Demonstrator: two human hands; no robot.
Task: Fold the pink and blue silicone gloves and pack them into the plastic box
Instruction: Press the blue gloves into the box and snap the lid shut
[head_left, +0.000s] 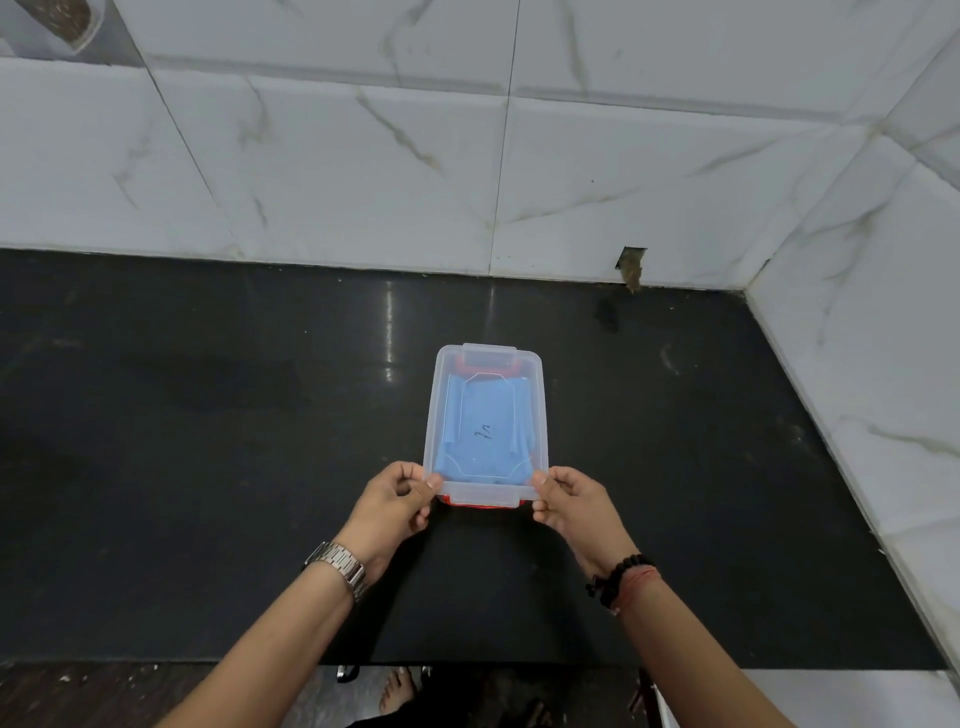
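While both hands are holding the near end of the plastic box (487, 423), the packing step is looking nearly finished and the closing step seems to be the one in hand. The left hand (390, 506) is gripping the near left corner, with its thumb lying on top of the clear lid (535, 395) and its other fingers curled below the rim. The right hand (570, 501) is doing the same at the near right corner, thumb on top and fingers curled under the edge. Between the two thumbs, the near latch tab (485, 495) of the lid is showing, with a strip of red just under it. Beyond the fingers, through the lid, the blue glove (485, 423) is lying flat inside the box and is filling most of it. I cannot tell where the pink glove is; the red seen at the far end of the box, well beyond the fingertips, may be a clip of the box or may be the glove. The box is resting on the black counter (208, 415), just in front of the wrists, which are carrying a metal watch (340, 566) on the left and a bead bracelet (621, 577) on the right. In my judgement the lid is already sitting on the box but is perhaps not yet pressed home, so the next move is calling for an even downward push of both thumbs at the near corners, and then for closing the latch between them without letting the box slide away on the smooth counter.
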